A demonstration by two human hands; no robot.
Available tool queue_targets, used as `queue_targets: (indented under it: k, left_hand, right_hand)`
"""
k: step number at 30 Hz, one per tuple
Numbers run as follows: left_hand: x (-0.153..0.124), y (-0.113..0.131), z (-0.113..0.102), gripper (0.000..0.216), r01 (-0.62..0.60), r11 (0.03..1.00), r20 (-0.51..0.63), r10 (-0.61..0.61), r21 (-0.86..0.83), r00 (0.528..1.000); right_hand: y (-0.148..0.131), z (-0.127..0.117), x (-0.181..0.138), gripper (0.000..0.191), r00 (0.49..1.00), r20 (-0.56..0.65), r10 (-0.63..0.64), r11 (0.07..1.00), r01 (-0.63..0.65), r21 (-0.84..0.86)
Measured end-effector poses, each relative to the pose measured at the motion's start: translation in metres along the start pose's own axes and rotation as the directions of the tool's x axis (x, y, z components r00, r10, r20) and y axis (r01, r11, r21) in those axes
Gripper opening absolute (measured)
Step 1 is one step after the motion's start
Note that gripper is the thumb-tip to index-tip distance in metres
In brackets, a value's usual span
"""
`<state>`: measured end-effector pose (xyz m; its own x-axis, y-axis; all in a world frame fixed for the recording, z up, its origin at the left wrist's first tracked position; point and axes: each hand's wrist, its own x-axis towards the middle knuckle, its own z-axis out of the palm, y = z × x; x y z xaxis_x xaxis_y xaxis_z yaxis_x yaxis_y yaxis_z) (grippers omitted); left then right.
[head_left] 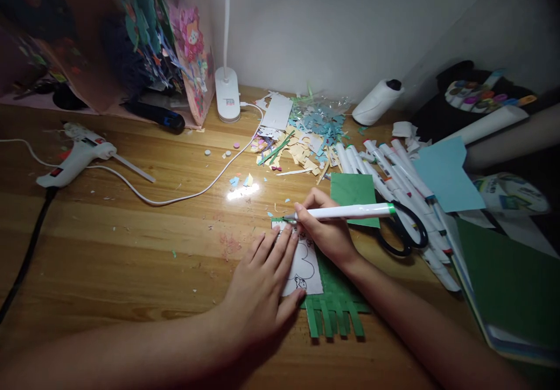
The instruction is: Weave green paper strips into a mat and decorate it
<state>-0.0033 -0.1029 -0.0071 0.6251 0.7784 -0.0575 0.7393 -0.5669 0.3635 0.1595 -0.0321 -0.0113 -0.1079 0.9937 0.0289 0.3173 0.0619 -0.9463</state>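
My right hand (328,229) grips a white marker (345,211) with a green end. The marker's tip meets the top edge of a white paper (306,270), where a green strip shows. Black outlines, one of them a rounded flower-like shape, are drawn on this paper. Flat across its left part lies my left hand (266,267), fingers stretched out. Partly under the paper and my right forearm is a green paper piece (339,285) with several strips hanging from its lower edge. A green square of paper (353,192) lies just beyond my right hand.
Dark-handled scissors (405,232) and several markers (394,174) lie to the right, near a stack of coloured paper (511,285). Paper scraps (301,139) are heaped at the back beside a lamp base (227,95). A glue gun (79,154) and its cable occupy the left.
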Motion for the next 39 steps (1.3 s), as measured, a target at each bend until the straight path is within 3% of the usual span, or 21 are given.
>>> queue_targets:
  k: [24, 28, 39]
  left_hand:
    - [-0.0014, -0.0001, 0.0006, 0.068, -0.002, 1.000, -0.018, 0.002, 0.030, 1.000]
    - [-0.0008, -0.0007, 0.0010, 0.068, -0.004, 0.999, -0.025, 0.005, 0.043, 1.000]
    - [-0.0007, -0.0007, 0.0019, 0.066, -0.014, 0.995, -0.058, 0.020, 0.099, 0.998]
  right_hand:
    - [0.0014, -0.0057, 0.0019, 0.028, 0.999, 0.009, 0.036, 0.999, -0.036, 0.019]
    - [0.0028, -0.0076, 0.0041, 0.027, 0.998, -0.060, 0.031, 0.997, -0.027, 0.067]
    - [0.0043, -0.0100, 0.0037, 0.026, 0.998, -0.063, 0.011, 1.000, -0.012, -0.013]
